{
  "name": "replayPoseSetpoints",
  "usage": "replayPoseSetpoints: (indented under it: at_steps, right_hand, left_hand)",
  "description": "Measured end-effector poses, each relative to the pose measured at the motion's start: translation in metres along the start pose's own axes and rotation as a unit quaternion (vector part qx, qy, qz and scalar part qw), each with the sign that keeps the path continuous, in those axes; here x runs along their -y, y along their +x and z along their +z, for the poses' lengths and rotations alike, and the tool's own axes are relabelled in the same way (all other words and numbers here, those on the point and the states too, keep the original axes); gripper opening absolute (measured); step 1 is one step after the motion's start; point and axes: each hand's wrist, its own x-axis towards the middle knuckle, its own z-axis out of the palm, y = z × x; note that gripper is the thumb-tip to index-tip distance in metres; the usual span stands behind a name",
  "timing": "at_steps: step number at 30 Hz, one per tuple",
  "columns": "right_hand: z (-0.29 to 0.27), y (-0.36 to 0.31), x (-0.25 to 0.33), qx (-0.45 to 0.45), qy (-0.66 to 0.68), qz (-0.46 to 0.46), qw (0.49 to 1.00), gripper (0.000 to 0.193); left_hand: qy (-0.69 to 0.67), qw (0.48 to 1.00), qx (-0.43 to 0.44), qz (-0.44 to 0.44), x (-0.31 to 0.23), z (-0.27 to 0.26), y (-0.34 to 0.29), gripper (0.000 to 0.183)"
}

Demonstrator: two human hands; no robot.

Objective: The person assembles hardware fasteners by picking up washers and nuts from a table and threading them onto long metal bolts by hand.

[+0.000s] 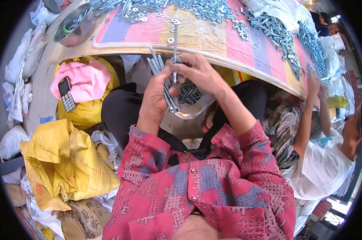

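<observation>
My left hand [153, 94] is closed round a bundle of long silver bolts [155, 66], which slant down past the palm. One more long bolt [175, 42] stands upright between my two hands. Pinching it near its middle, the fingers of my right hand [199, 72] touch those of the left. A washer or nut seems to sit low on this bolt, partly behind the fingers. Just beneath the hands, an open plastic bag [193, 114] holds a heap of dark metal fasteners [189, 94].
Ahead, a table with a striped cloth [245, 48] carries washers [205, 10], nuts and bolts [277, 36]. A metal bowl [85, 28] stands at its left. Yellow sacks [89, 168], a pink cloth [83, 80] and a phone [66, 95] lie left. A co-worker [321, 168] reaches in at right.
</observation>
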Motion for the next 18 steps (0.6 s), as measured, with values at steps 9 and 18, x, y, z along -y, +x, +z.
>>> replayPoseSetpoints:
  at_steps: [9, 18]
  right_hand:
    - [-0.052, 0.142, -0.034, -0.278, -0.422, -0.205, 0.838, 0.03]
    - [-0.053, 0.126, -0.016, -0.303, -0.385, -0.125, 0.863, 0.032]
  left_hand:
    - [-0.068, 0.991, 0.117, 0.023, -0.016, 0.003, 0.004, 0.031]
    - [0.08, 0.993, 0.028, 0.087, -0.015, 0.005, 0.0, 0.03]
